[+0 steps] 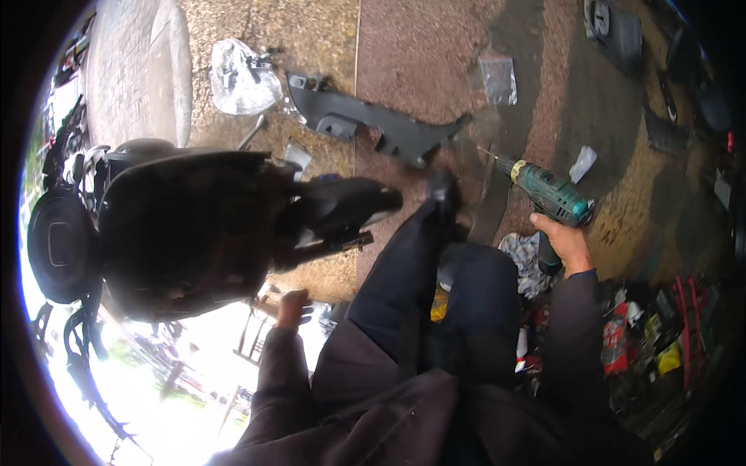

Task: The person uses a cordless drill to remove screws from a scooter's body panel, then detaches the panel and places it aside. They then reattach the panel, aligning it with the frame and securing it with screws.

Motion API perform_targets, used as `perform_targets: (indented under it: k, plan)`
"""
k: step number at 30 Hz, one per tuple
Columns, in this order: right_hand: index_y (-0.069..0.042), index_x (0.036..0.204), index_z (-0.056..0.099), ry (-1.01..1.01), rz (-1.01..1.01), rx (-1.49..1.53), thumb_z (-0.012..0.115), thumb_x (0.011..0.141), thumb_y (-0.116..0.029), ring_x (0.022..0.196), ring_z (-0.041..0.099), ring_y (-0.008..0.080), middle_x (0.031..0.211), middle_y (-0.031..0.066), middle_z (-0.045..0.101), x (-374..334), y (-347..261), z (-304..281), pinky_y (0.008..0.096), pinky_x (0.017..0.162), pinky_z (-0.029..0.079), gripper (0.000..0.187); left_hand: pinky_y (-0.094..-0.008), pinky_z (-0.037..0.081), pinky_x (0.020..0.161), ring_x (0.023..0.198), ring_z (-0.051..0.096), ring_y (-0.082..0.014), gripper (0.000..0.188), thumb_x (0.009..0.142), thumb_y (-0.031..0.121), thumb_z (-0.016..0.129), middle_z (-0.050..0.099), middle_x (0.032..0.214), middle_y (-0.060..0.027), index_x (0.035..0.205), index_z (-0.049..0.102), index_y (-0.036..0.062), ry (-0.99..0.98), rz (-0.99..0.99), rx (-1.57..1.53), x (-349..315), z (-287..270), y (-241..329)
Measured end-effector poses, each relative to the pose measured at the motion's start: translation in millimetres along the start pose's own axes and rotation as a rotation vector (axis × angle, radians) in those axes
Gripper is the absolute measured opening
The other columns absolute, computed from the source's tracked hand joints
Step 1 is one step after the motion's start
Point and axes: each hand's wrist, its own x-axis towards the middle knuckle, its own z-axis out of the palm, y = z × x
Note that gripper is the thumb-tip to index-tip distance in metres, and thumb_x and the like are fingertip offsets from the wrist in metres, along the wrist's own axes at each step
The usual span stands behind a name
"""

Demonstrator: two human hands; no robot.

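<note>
Wraps right hand (569, 245) round green drill (548, 193), to right of dark panel (408, 140); holds left hand (292, 308) empty, fingers loosely spread, near black two-wheeler (186, 233). Appears to ready drill; next calls for steady aim.

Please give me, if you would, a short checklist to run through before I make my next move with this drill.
1. Drill in hand: ok. The right hand grips the cordless drill by its handle.
2. Bit fitted: ok. A thin bit sticks out of the chuck.
3. Bit clear of the dark panel on the ground: ok, as far as this view shows; a gap appears between them.
4. Left hand free: ok. It looks empty, near the black vehicle.
5. Ground free of loose packaging: not ok. A crumpled clear plastic bag lies beyond the vehicle.
6. Drill's speed setting: cannot tell; too small to read.
</note>
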Motion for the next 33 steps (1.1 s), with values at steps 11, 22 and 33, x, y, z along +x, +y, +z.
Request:
perform_targets:
  k: [11, 22, 33]
  plan:
    - [-0.002, 0.117, 0.064, -0.13, -0.11, -0.214, 0.078, 0.074, -0.008, 0.103, 0.064, 0.0197, 0.113, 0.0087, 0.068, 120.6, -164.8, -68.8, 0.035, 0.092, 0.049, 0.045, -0.028, 0.046, 0.056, 0.067, 0.059, -0.0136, 0.034, 0.093, 0.032, 0.061, 0.063, 0.089, -0.0051, 0.112, 0.057, 0.0039, -0.016, 0.124, -0.287, -87.0, 136.2, 144.0]
    - [0.0, 0.113, 0.067, -0.277, -0.219, -0.446, 0.077, 0.072, -0.005, 0.098, 0.066, 0.0184, 0.109, 0.0076, 0.071, 266.4, -295.6, -119.3, 0.0333, 0.089, 0.05, 0.042, -0.0253, 0.046, 0.053, 0.065, 0.06, -0.013, 0.028, 0.091, 0.021, 0.063, 0.064, 0.08, -0.0063, 0.106, 0.063, -0.0023, 0.175, 0.221, -0.564, -81.0, 224.1, 292.1]
    - [-0.003, 0.111, 0.069, -0.29, -0.329, -1.093, 0.08, 0.07, -0.024, 0.103, 0.067, 0.032, 0.108, 0.0174, 0.071, 443.9, -377.3, 116.6, 0.0402, 0.088, 0.051, 0.047, -0.024, 0.039, 0.045, 0.057, 0.054, -0.0119, 0.02, 0.095, 0.019, 0.061, 0.056, 0.073, -0.0033, 0.097, 0.058, -0.0006, 0.192, 0.227, -0.847, 156.9, 150.2, 438.5]
